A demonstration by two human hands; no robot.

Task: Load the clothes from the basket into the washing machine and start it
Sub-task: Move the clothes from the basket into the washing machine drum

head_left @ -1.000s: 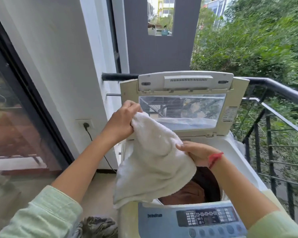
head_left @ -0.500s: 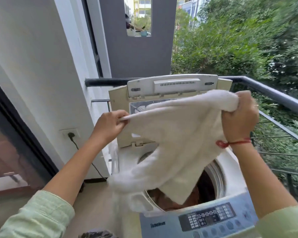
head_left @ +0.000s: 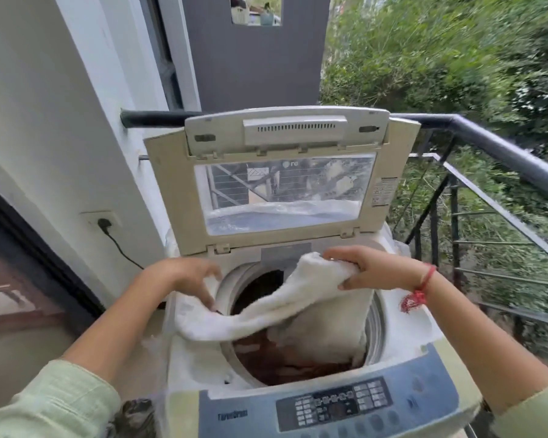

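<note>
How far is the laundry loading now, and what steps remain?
Done: lid open, brown clothes in the drum. In hand: right grip holds a white towel, half inside, draped over the rim near the left grip. Remaining: drop it in, close lid, press the control panel.

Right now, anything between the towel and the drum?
Nothing visible. The lid is up, drum mouth open. The white towel, gripped by the right hand, already hangs partly inside; its other end lies over the left rim.

Left hand (head_left: 187,278): arm from 7 o'clock, fingers loose, drooping toward 5 o'clock.
Right hand (head_left: 374,268): arm from 4 o'clock, thumb and fingers pinching towel (head_left: 298,303).
</note>
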